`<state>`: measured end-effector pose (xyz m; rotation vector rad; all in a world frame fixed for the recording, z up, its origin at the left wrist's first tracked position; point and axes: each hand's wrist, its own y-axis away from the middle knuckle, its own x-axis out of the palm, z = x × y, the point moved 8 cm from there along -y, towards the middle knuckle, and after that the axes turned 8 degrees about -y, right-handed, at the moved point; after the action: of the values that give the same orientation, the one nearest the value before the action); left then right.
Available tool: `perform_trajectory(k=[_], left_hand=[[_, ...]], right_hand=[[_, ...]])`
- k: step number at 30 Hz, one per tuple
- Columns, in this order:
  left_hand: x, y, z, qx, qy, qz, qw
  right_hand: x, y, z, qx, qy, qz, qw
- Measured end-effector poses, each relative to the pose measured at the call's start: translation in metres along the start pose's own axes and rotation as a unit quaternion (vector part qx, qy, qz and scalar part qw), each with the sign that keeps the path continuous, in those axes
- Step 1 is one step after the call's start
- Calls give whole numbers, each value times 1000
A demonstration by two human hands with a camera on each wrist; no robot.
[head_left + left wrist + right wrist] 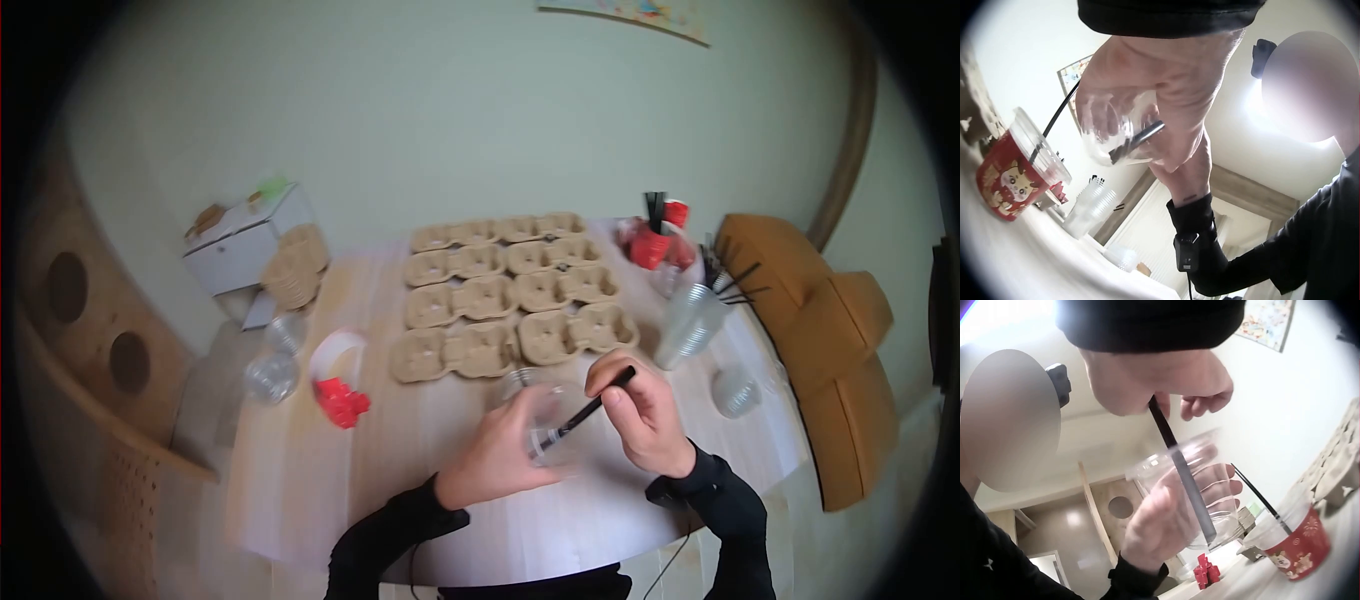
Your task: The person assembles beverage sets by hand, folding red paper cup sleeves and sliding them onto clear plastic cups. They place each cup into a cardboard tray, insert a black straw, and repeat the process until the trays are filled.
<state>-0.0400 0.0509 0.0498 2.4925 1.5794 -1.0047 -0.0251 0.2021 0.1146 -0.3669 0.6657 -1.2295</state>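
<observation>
My left hand grips a clear plastic cup tilted above the table. A thick black straw runs down into the cup, its lower end near the bottom in the right wrist view. The straw's upper part is held in the curled fingers of my right hand. Close beyond the left hand stands a red printed cup with a clear lid and a thin black straw; in the head view it is mostly hidden by the hand and the clear cup.
Several cardboard cup carriers lie in rows on the table. At right are stacked clear cups, clear lids, and a red cup holding black straws. A red item and clear containers are at left.
</observation>
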Motion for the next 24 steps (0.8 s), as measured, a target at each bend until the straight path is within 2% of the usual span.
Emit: perform_trajectory(k=[1, 2, 4, 5, 6, 8, 9, 11, 13, 15, 17, 18, 20, 21, 22, 24], left_hand=[[0, 1, 0, 16, -20, 0, 1000], [-4, 4, 4, -1, -33, -14, 999], [-12, 9, 0, 35, 21, -27, 999], [-17, 13, 2, 16, 38, -27, 999], [-25, 21, 7, 4, 29, -33, 999], [-33, 34, 11, 39, -121, 15, 992], [-39, 42, 12, 60, -131, 57, 988], [-74, 59, 40, -23, -189, 81, 978], [-129, 64, 71, -166, -163, 15, 972], [-186, 69, 117, -207, -203, -87, 953], [-218, 65, 125, -74, -432, -78, 895], [-230, 67, 139, -73, -435, -80, 894], [-232, 72, 179, -151, -522, 54, 838], [-230, 71, 189, -149, -534, 95, 827], [-234, 71, 197, -150, -536, 94, 825], [-234, 70, 206, -127, -442, 99, 882]], right_hand=[[8, -1, 5, -17, 43, 28, 999], [16, -3, 11, -24, 22, 41, 999], [33, -6, 15, -17, 31, 54, 998], [46, -5, 8, -17, 66, 103, 992], [56, -3, 6, -21, 51, 108, 993], [73, 2, -7, 37, 35, 125, 991], [80, 5, -12, 58, 28, 133, 989], [93, 8, -15, 34, 35, 163, 985], [109, 14, -19, 2, 54, 207, 977], [121, 19, -27, 8, 54, 232, 971], [136, 27, -42, 1, 68, 270, 961], [138, 28, -44, -3, 68, 269, 961], [143, 30, -47, -17, 109, 280, 954], [142, 29, -46, -19, 107, 280, 954], [140, 28, -44, -19, 106, 273, 956], [136, 26, -40, -19, 104, 265, 958]])
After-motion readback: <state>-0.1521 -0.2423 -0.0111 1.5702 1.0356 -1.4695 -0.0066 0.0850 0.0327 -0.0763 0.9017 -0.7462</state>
